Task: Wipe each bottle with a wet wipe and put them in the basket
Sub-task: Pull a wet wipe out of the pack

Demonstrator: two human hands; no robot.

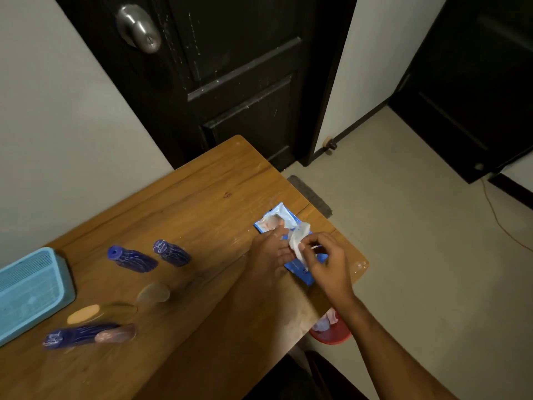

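1. We're at the wipe pack (291, 243), right of centre in the frame near the desk's (178, 203) right edge, and the step, as we judge it, is drawing out one wet wipe (298, 241).
2. To do it well, we keep the pack pinned flat so it doesn't lift, and pull the wipe slowly and straight so only one sheet comes and it doesn't tear.
3. Our left hand (271, 249) lies over the pack, fingers stretched toward its opening, pressing down rather than gripping anything.
4. Our right hand (326, 261) comes in from the lower right, forearm angled up across the desk edge, thumb and forefinger pinching the white wipe, the other fingers curled loosely.
5. The bottles wait at the left: two blue bottles (150, 256) side by side at centre left, a third blue bottle (86, 336) lying at lower left, and something pale and blurred between them that we can't make out.
6. The light blue basket (31, 290) sits at the far left edge; whether anything is in it we can't tell.
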